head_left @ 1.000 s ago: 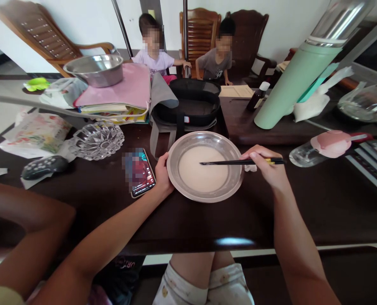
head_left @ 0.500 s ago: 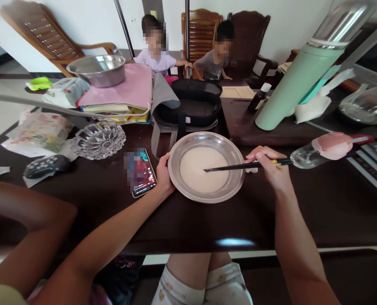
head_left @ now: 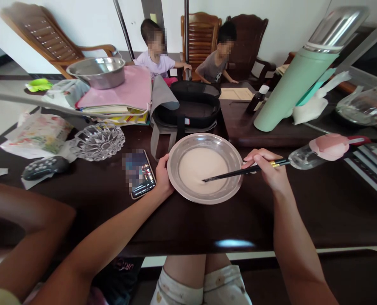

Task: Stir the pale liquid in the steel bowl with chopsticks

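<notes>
A round metal basin (head_left: pixel 206 200) rests on the dark table in front of me, with a milky off-white liquid (head_left: pixel 201 165) in it. My left hand (head_left: pixel 164 177) grips the basin's left rim, thumb on top and fingers hidden beneath. In my right hand (head_left: pixel 269 167) a pair of black chopsticks (head_left: pixel 229 173) with gold bands is held slantwise over the right rim. Their tips dip into the liquid near the middle. Just left of my left hand lies a lit phone (head_left: pixel 140 173).
A glass dish (head_left: pixel 99 142), a game controller (head_left: pixel 45 167) and a tissue pack (head_left: pixel 37 133) lie to the left. Behind the basin sits an open black case (head_left: pixel 191 110). A green thermos (head_left: pixel 298 84) and a pink-topped clear bottle (head_left: pixel 318 152) stand right. Two people sit across; another person's arm (head_left: pixel 32 212) is at left.
The chopstick tips have moved toward me within the liquid, and the sticks now slant more. My left hand keeps its place on the rim. One person across has turned their head.
</notes>
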The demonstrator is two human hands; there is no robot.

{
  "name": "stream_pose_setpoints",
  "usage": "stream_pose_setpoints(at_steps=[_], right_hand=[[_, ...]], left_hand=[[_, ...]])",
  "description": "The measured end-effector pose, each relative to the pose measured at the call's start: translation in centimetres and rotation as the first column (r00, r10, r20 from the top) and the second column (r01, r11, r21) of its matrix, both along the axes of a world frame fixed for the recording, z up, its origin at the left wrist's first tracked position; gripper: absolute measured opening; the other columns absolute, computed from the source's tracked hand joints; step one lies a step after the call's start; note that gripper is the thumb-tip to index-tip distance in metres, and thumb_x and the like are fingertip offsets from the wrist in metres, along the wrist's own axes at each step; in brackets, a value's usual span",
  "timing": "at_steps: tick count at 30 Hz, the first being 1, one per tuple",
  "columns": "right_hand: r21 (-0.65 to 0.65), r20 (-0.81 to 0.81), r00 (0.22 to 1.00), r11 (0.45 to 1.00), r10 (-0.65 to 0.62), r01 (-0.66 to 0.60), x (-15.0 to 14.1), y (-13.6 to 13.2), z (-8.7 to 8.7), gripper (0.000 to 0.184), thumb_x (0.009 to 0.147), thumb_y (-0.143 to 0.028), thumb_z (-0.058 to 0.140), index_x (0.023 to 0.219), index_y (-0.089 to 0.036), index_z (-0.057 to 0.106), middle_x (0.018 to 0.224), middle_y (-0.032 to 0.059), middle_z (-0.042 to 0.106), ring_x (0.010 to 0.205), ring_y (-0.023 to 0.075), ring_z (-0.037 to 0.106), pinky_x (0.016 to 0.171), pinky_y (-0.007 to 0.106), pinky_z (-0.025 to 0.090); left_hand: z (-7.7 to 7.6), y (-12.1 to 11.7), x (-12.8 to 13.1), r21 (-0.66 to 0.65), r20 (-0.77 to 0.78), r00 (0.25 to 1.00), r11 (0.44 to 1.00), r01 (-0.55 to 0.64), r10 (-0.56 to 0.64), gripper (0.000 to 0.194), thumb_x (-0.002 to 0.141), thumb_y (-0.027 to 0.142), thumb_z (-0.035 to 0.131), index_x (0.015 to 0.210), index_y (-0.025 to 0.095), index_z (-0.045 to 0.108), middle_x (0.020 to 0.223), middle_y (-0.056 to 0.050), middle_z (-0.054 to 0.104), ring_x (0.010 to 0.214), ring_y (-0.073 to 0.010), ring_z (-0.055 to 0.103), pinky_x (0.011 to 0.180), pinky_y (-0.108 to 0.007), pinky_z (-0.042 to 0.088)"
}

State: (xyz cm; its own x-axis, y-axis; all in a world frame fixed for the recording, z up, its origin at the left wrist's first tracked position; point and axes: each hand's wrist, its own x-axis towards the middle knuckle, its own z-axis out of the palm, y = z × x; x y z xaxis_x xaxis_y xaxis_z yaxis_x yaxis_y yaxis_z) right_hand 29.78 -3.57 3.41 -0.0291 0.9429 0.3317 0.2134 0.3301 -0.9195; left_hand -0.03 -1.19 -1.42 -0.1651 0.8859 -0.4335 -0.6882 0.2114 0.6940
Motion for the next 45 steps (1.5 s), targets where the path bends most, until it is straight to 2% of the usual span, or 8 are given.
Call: stream_pose_setpoints(at_steps=[5,11,16,22,29,35,41,45], right_hand=[[0.014,0.069,0.997,0.999,0.038,-0.039,-0.7,0.1,0.4,0.044,0.093,-0.067,0.079,0.081,-0.025,0.085,0.08,0.0049,0.084,0.077,0.0231,0.082,0.068,0.033,0.064],[-0.009,0.02,0.998,0.998,-0.055,0.055,-0.1,-0.1,0.3,0.044,0.097,-0.066,0.075,0.086,-0.024,0.084,0.073,0.0049,0.082,0.063,0.022,0.077,0.055,0.032,0.059],[0.031,0.113,0.991,0.997,0.069,-0.073,-0.8,0.0,0.5,0.043,0.095,-0.066,0.076,0.082,-0.026,0.085,0.081,0.0057,0.084,0.079,0.0237,0.081,0.074,0.035,0.066],[0.016,0.015,0.997,0.997,-0.075,0.075,0.1,0.1,0.0,0.04,0.098,-0.062,0.075,0.085,-0.025,0.084,0.076,0.0039,0.082,0.066,0.0206,0.077,0.058,0.03,0.059],[0.035,0.121,0.99,0.996,0.078,-0.083,-0.9,0.1,0.5,0.043,0.096,-0.065,0.076,0.081,-0.025,0.086,0.082,0.0061,0.084,0.079,0.024,0.081,0.073,0.036,0.066],[0.016,0.023,0.995,0.995,-0.098,0.098,0.1,0.0,0.2,0.04,0.097,-0.064,0.076,0.086,-0.026,0.084,0.075,0.0039,0.083,0.064,0.0212,0.077,0.058,0.032,0.06],[0.024,0.072,0.996,0.998,0.048,-0.05,-0.8,-0.1,0.6,0.045,0.093,-0.068,0.078,0.081,-0.025,0.085,0.078,0.0053,0.084,0.075,0.0239,0.082,0.068,0.035,0.066],[0.021,0.044,0.998,0.999,-0.051,0.05,-0.5,0.0,0.4,0.042,0.094,-0.066,0.078,0.083,-0.025,0.084,0.078,0.0053,0.084,0.073,0.023,0.082,0.06,0.031,0.061]], left_hand=[[-0.2,0.1,0.0,0.017,0.022,1.0,1.0,-0.003,0.002,0.027,0.073,0.045,0.079,0.077,0.018,0.078,0.077,-0.007,0.079,0.082,-0.0278,0.076,0.079,-0.036,0.062],[-0.2,0.0,-0.1,0.022,0.013,1.0,1.0,0.006,-0.007,0.026,0.074,0.046,0.078,0.078,0.02,0.076,0.077,-0.007,0.079,0.09,-0.0337,0.079,0.083,-0.041,0.064],[-0.2,0.0,-0.1,0.004,0.008,1.0,1.0,0.008,-0.008,0.028,0.073,0.046,0.081,0.079,0.02,0.075,0.078,-0.006,0.08,0.09,-0.0325,0.079,0.083,-0.039,0.064],[0.0,-0.1,0.0,-0.009,0.009,1.0,1.0,0.001,-0.001,0.028,0.073,0.047,0.081,0.08,0.02,0.075,0.078,-0.004,0.08,0.086,-0.0301,0.078,0.084,-0.039,0.063],[-0.1,0.0,0.1,0.008,0.013,1.0,1.0,-0.022,0.021,0.025,0.073,0.043,0.079,0.075,0.019,0.074,0.074,-0.003,0.077,0.078,-0.0252,0.075,0.078,-0.034,0.061],[-0.3,0.1,0.1,0.022,0.009,1.0,1.0,-0.014,0.013,0.026,0.073,0.045,0.081,0.078,0.02,0.075,0.077,-0.003,0.079,0.081,-0.0274,0.077,0.08,-0.037,0.062],[-0.1,0.0,0.0,0.014,0.002,1.0,1.0,-0.012,0.012,0.025,0.073,0.045,0.08,0.077,0.021,0.074,0.074,-0.003,0.077,0.083,-0.0287,0.077,0.081,-0.038,0.062],[0.2,-0.1,0.0,0.009,0.004,1.0,1.0,-0.004,0.004,0.025,0.072,0.044,0.079,0.074,0.019,0.075,0.074,-0.004,0.077,0.078,-0.0262,0.075,0.076,-0.035,0.061]])
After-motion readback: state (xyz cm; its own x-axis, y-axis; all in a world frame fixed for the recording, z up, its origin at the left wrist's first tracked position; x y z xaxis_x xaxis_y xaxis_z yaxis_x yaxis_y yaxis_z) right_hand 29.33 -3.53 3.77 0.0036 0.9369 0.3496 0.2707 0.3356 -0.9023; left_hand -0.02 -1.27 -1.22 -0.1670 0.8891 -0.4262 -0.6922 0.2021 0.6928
